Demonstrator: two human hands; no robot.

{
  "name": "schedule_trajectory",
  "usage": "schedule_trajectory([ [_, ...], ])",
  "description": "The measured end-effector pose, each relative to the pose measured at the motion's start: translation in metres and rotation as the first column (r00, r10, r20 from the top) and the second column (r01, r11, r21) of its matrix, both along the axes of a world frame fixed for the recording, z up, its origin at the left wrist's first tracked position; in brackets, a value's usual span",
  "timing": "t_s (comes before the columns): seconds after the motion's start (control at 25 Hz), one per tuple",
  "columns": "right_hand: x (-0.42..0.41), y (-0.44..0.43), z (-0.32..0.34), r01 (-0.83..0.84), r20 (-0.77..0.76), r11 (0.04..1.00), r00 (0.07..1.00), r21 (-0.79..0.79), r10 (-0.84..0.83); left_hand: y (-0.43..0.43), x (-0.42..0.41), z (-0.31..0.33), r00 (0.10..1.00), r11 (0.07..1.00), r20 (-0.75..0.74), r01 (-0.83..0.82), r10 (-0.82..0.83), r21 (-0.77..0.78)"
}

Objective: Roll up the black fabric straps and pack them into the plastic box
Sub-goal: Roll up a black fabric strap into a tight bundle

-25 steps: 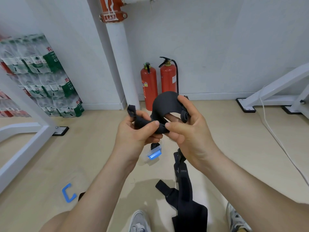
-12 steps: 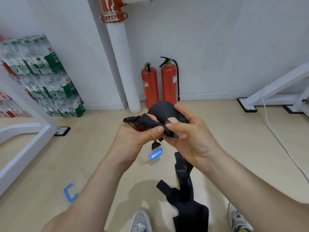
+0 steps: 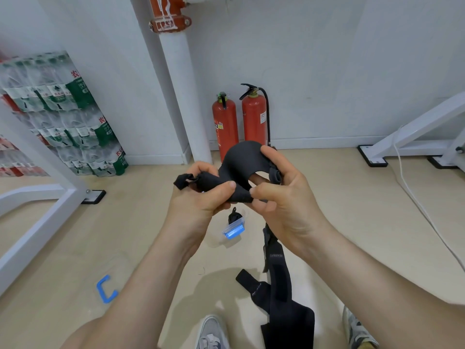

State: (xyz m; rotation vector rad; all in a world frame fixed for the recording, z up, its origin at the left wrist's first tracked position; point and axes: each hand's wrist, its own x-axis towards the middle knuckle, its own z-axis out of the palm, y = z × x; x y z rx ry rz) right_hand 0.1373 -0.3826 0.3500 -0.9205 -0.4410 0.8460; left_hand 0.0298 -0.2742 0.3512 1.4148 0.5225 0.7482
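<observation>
One black fabric strap (image 3: 241, 159) is gripped by the left hand (image 3: 198, 202) and pinched by the right hand (image 3: 284, 205) over open floor (image 3: 141, 222), tail hung free, above what may be the plastic box (image 3: 234, 230).

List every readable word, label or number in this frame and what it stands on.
"农" in red, on the bottled water packs.
Pale lettering on the black strap: too small to read.
Labels on the fire extinguishers: too blurred to read.
White marks on the red pipe clamp: illegible.
</observation>
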Motion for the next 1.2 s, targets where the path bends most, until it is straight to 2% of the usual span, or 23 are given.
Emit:
schedule_trajectory([
  [0.16,-0.002,0.001,0.000,0.009,0.084,0.999,0.996,-0.047,-0.005,0.002,-0.001,0.000,1.000,0.998,-0.023,0.004,-0.003,0.062],
  [0.32,0.005,-0.001,0.004,-0.008,0.029,0.996,1.000,-0.090,0.011,0.011,-0.014,0.006,0.950,0.950,-0.024,0.312,-0.311,0.021],
  [0.36,0.006,-0.002,0.004,-0.024,0.003,0.996,1.000,-0.086,0.024,0.012,-0.016,0.007,0.944,0.944,-0.034,0.328,-0.327,0.041],
  [0.48,0.005,-0.003,0.003,-0.067,-0.048,0.995,0.997,-0.070,0.064,0.014,-0.014,0.005,0.969,0.968,-0.047,0.245,-0.243,0.055],
  [0.6,0.003,-0.003,0.002,-0.063,-0.072,0.996,0.996,-0.069,0.058,0.012,-0.012,0.004,0.966,0.965,-0.061,0.255,-0.252,0.055],
  [0.76,0.002,-0.003,0.003,-0.053,-0.018,0.997,0.998,-0.063,0.052,0.008,-0.010,0.003,0.978,0.979,-0.083,0.197,-0.192,0.055],
  [0.92,-0.002,-0.001,0.003,0.000,0.039,0.998,0.999,-0.060,0.003,0.000,-0.003,0.002,0.993,0.994,-0.042,0.105,-0.106,-0.024],
  [1.04,-0.002,-0.003,0.004,-0.009,0.005,1.000,1.000,-0.017,0.009,-0.002,-0.001,0.001,0.995,0.987,0.030,0.094,-0.091,-0.131],
  [1.2,-0.005,-0.001,0.001,-0.022,0.026,1.000,0.999,-0.008,0.022,-0.006,0.000,-0.001,0.997,0.979,0.028,0.080,-0.076,-0.188],
])
